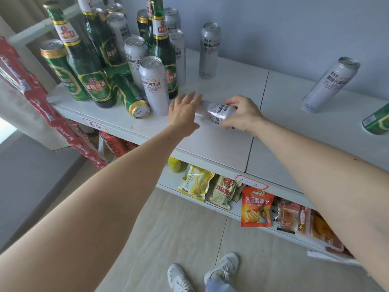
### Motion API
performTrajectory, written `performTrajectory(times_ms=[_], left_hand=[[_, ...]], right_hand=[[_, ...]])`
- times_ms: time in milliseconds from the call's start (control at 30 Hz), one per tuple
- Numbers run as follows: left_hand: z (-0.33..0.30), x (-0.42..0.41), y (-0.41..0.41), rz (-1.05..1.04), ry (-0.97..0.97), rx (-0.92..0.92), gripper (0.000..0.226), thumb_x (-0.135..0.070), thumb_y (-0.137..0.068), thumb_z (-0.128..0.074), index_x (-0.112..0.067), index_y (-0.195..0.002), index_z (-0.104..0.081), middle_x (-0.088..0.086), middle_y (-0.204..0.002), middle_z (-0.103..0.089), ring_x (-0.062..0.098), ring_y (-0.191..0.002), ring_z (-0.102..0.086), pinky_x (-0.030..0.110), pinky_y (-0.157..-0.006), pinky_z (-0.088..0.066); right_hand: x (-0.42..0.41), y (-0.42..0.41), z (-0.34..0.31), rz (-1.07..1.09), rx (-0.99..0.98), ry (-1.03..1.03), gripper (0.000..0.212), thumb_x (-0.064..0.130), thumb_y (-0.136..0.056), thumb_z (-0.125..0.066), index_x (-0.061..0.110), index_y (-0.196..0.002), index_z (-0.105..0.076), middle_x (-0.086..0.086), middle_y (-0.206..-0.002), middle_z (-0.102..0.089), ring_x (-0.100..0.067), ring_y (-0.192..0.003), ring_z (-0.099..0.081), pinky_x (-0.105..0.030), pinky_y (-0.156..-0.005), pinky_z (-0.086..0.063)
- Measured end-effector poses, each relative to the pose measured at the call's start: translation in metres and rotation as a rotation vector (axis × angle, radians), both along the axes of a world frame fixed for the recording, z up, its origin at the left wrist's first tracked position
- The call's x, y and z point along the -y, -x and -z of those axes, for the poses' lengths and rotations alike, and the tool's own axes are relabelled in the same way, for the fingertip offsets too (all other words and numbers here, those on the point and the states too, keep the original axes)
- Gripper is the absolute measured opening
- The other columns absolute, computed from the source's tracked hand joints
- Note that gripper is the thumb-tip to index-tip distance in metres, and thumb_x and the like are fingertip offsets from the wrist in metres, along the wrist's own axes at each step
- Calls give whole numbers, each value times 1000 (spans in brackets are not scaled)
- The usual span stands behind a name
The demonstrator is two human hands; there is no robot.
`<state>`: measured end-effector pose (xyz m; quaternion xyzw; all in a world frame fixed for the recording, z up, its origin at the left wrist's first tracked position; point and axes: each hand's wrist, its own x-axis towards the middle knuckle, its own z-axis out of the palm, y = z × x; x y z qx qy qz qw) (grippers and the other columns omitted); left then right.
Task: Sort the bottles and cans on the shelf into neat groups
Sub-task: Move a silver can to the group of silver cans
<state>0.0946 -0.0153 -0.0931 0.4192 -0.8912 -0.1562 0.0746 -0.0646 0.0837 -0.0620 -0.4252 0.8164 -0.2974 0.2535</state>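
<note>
Both forearms reached over the shelf (pixel 210 148), right hand (pixel 242 114) fingers wrapped around a silver can (pixel 216 113) lying sideways near its front edge, left hand (pixel 184 111) fingers spread against the can's end, bare shelf behind.

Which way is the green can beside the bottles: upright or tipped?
Tipped: the green can lies on its side, its gold top facing the camera.

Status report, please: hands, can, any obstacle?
Right hand shut on silver can, held sideways over shelf. Left hand open at its far end. Green can lying down, leftward.
</note>
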Motion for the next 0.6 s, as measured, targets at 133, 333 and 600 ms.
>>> performTrajectory(times_ms=[133, 333, 600], left_hand=[[-5, 1, 15, 149, 8, 6, 86, -26, -74, -80, -29, -146, -33, -5, -148, -39, 26, -135, -34, 40, -101, -35], [-14, -12, 35, 41, 10, -54, 69, -34, -72, -80, -30, -130, -44, -7, -126, -54, 27, -116, -48, 38, -77, -44], [-23, -44, 110, 9, -84, -163, 70, -42, -66, -83, -23, -123, -47, -1, -116, -55, 29, -109, -53, 36, -72, -42]], right_hand=[[-8, 23, -13, -101, -2, -3, 78, 7, -54, -84, 16, -126, -56, -2, -125, -62, -15, -103, -63, -31, -92, -53], [-16, 46, -22, -10, 60, 131, 72, 28, -55, -91, 21, -120, -63, 3, -112, -66, -13, -105, -62, -34, -97, -50], [-33, 99, -63, 88, -57, 110, 57, 42, -57, -85, 17, -105, -69, -1, -103, -70, -19, -98, -67, -43, -84, -57]])
